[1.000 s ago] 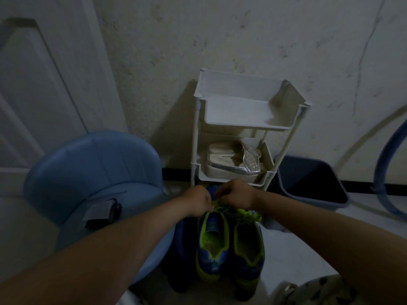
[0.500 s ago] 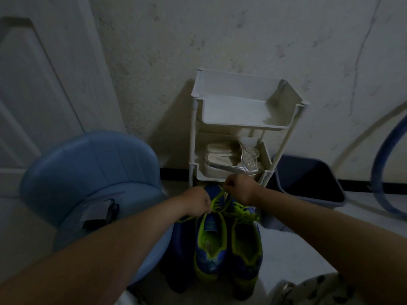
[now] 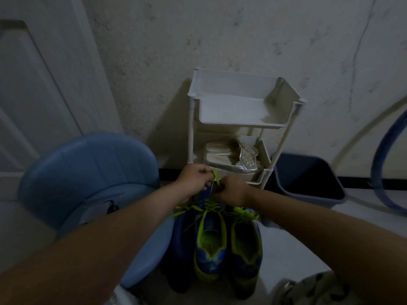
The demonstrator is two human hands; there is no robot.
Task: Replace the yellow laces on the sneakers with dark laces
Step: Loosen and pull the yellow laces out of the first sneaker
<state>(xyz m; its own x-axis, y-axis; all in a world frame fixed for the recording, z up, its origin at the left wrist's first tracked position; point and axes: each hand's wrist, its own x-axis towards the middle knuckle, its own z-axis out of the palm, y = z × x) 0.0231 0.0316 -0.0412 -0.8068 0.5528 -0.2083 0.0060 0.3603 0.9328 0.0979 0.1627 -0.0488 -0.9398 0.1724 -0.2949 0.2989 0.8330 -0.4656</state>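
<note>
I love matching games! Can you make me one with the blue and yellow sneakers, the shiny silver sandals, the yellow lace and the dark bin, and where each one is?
Things
1. blue sneakers with lime-yellow lining
2. shiny silver sandals
3. loose yellow lace
4. dark grey plastic bin

Places
A. on the lower shelf of the white plastic rack
B. pinched by the left hand and the right hand
C. on the floor, right of the rack
D. on the floor beside the blue plastic chair

Pairs: 1-D, 2-A, 3-B, 4-C
</note>
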